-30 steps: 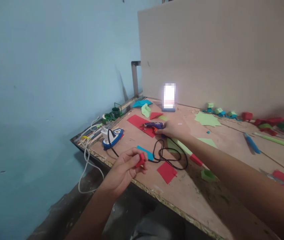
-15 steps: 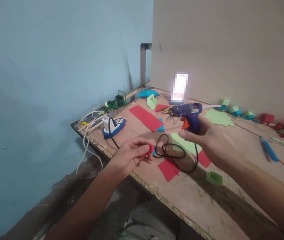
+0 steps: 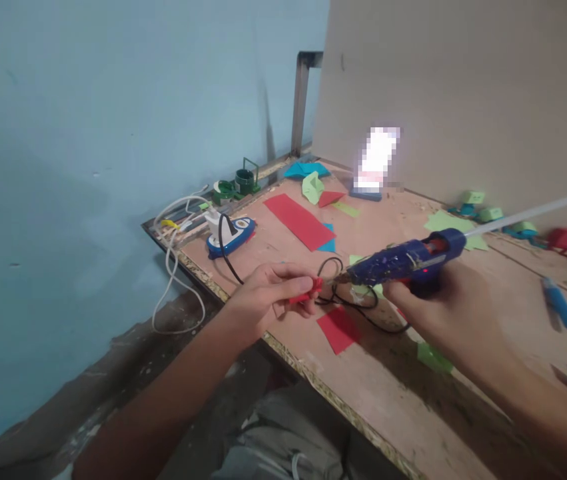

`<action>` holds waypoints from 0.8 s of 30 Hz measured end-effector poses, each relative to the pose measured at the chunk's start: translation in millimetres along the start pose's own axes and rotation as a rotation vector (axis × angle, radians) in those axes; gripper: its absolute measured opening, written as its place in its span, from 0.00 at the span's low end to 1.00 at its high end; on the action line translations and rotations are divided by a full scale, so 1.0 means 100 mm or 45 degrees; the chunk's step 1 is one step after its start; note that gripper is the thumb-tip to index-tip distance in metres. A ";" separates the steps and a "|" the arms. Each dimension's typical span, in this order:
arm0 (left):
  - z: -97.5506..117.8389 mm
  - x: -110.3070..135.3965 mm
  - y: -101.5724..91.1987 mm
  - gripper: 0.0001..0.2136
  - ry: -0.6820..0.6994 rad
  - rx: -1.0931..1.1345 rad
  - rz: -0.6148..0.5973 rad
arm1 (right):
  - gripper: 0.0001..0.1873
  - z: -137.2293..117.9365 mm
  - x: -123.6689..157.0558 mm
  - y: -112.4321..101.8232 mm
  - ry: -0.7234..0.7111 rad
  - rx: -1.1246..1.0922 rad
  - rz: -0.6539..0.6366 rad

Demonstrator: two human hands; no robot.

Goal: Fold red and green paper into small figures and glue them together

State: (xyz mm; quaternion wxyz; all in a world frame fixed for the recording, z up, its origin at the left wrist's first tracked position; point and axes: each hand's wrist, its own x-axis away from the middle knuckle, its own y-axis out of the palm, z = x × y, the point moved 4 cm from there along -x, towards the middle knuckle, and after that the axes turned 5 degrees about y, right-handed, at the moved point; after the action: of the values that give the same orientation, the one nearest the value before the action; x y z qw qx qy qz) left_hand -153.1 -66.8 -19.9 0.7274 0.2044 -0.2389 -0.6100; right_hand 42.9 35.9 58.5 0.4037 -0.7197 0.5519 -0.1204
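Observation:
Between the thumb and fingers of my left hand (image 3: 278,293) is a small folded red piece (image 3: 308,291), partly covered by the fingers; it looks like paper or foam sheet. My right hand (image 3: 443,313) grips a blue hot glue gun (image 3: 398,261) with a long white glue stick (image 3: 533,212) coming out of its back. The gun's nozzle (image 3: 340,279) points left, right beside the red piece; whether they touch I cannot tell. A black cord (image 3: 363,307) loops on the table below the gun. Under my hands lies a red square (image 3: 338,330).
A small blue-and-white iron (image 3: 232,235) stands at the table's left edge, near a white cable (image 3: 170,287). Farther back are a red strip (image 3: 299,221) and a lit phone (image 3: 376,160). On the right lie a blue cutter (image 3: 562,305) and green-and-blue folded shapes (image 3: 490,215).
My right hand has lowered and tilted the glue gun, bringing its nozzle down to the red piece. My left hand has barely moved. The view has shifted slightly.

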 end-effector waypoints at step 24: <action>-0.01 -0.01 -0.03 0.11 0.058 0.038 -0.096 | 0.18 0.01 -0.01 0.04 0.135 0.090 0.003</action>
State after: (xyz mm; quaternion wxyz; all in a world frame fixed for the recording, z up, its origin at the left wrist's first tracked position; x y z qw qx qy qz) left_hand -154.5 -66.3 -22.6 0.7060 0.2377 -0.2236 -0.6285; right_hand 40.4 37.0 55.3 0.3992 -0.6970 0.5687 -0.1775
